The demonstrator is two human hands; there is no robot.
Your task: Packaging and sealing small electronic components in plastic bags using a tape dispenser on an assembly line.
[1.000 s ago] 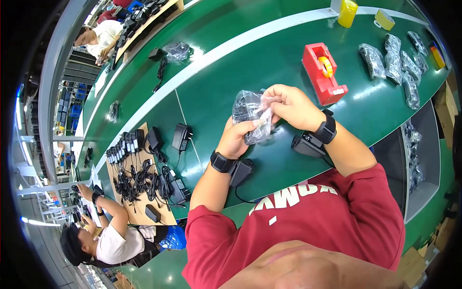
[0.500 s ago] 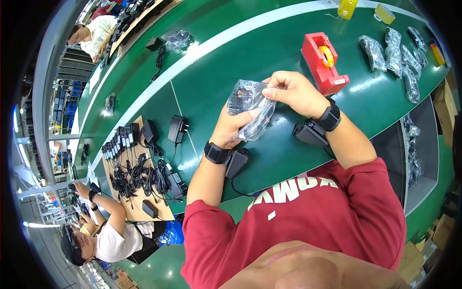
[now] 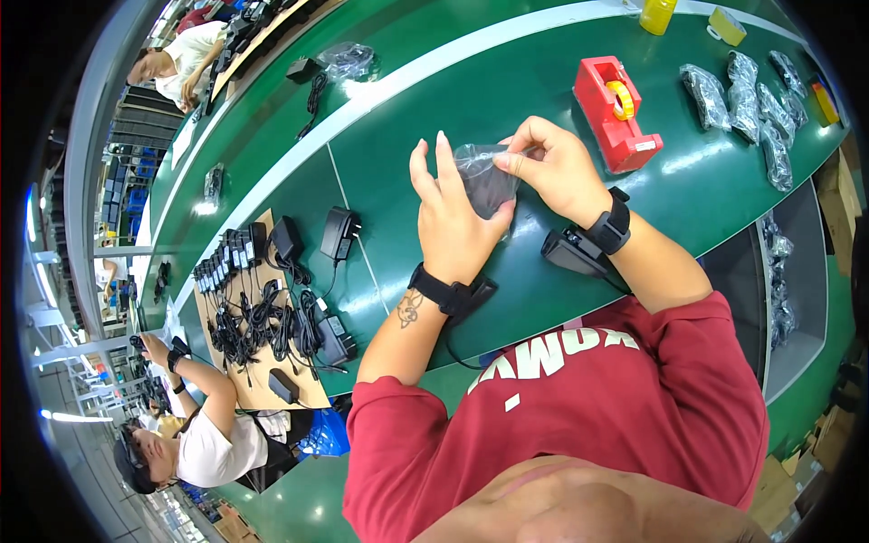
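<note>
Nearest the camera, the person's red sleeves are filling the lower frame; the chest print is only partly readable in shape and cut by folds. Just beyond, a black device [image 3: 572, 252] is lying on the green table [image 3: 425, 145], half hidden under the right wrist, its form unclear.

The left hand [image 3: 453, 226] is cupping a clear plastic bag [image 3: 484, 176] from behind, fingers spread upward, palm pressing the dark item inside. The right hand [image 3: 552, 167] is pinching the bag's top edge between thumb and forefinger. The bag is being held just above the table, near and left of the red tape dispenser [image 3: 615, 113]. What the bag contains is too dark and covered to tell.

Right of the dispenser, a cluster of filled bags [image 3: 747, 104] is lying, the outer ones bending into the rim. Well left of the dispenser, black chargers with cables [image 3: 272, 308] are resting on a cardboard sheet [image 3: 262, 380]; a co-worker's hand [image 3: 154, 348] is reaching near its edge. Farther off, another person [image 3: 181, 63] is working, partly cut off.
</note>
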